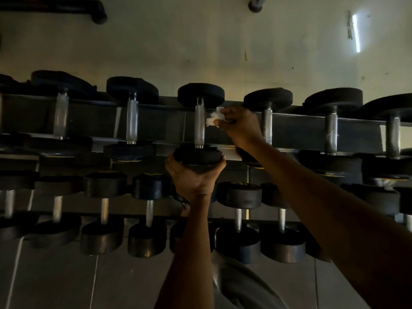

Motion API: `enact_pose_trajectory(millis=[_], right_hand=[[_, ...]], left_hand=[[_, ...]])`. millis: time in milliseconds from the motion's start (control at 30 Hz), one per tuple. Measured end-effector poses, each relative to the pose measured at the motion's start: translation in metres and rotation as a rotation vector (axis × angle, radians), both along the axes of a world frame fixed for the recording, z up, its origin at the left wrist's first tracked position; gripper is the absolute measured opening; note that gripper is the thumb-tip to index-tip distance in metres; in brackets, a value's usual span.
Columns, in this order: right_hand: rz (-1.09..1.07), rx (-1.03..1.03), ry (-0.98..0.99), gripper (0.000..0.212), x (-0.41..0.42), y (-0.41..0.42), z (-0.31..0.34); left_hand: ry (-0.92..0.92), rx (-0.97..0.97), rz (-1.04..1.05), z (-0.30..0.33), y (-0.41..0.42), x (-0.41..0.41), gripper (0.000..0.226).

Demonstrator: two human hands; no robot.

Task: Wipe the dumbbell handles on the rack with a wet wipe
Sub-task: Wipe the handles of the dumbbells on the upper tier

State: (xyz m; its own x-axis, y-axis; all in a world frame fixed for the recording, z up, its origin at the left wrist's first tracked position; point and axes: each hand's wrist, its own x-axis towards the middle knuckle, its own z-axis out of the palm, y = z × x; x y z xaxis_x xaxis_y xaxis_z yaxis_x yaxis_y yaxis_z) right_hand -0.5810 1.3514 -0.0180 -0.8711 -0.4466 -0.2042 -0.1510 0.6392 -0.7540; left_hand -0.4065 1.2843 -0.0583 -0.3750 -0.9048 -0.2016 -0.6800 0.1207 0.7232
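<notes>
A two-tier metal rack (301, 132) carries black dumbbells with silver knurled handles. The middle dumbbell of the upper tier has its handle (199, 124) standing in the centre of the view. My left hand (194, 175) grips that dumbbell's near black head (197, 153) from below. My right hand (239, 127) is just right of the handle and holds a crumpled white wet wipe (214, 118). The wipe sits right beside the handle; whether it touches the metal I cannot tell.
More dumbbells (132, 121) line the upper tier on both sides, and smaller ones (238, 215) fill the lower tier. A pale wall (200, 45) rises behind the rack. Grey floor tiles (66, 282) lie below. The room is dim.
</notes>
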Motion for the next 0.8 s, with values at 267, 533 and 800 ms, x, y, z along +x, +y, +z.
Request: enact_pose_trajectory(millis=[267, 533, 800], right_hand=[[-0.059, -0.07, 0.148, 0.027, 0.001, -0.031, -0.008], [-0.286, -0.061, 0.022, 0.004, 0.006, -0.07, -0.012], [-0.293, -0.056, 0.007, 0.009, 0.002, -0.06, -0.006]], left_hand=[[0.05, 0.086, 0.082, 0.008, -0.002, 0.004, 0.118], [0.07, 0.378, 0.061, 0.006, -0.008, 0.012, 0.123], [-0.017, 0.208, -0.036, 0.023, -0.015, 0.008, 0.125]])
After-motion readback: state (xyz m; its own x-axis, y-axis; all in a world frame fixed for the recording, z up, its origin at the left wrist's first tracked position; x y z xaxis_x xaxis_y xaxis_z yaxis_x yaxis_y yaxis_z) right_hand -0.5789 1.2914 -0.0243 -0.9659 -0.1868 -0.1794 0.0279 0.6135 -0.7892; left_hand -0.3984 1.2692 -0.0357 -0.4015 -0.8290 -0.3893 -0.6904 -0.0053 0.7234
